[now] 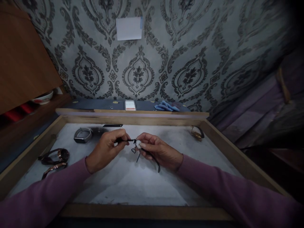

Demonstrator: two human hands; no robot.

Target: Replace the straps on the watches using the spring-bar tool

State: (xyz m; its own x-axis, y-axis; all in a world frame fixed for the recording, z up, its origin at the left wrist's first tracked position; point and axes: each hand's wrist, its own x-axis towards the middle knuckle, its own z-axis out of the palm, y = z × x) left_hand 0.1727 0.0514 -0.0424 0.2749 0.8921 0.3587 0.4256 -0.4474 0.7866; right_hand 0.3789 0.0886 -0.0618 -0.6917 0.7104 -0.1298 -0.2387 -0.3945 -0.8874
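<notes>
The right hand (pixel 159 150) has its fingers closed on a small watch (pixel 138 144) with a pale round face, and a dark strap hangs down below those fingers. The left hand (pixel 108 148) pinches a thin dark thing (pixel 130 140) with its fingertips, and the end of it meets the watch. Left of the left fingers, a gray watch (pixel 83 135) lies in the wooden tray (pixel 144 210). Farther right of the right fingers is a gold watch (pixel 197 134).
</notes>
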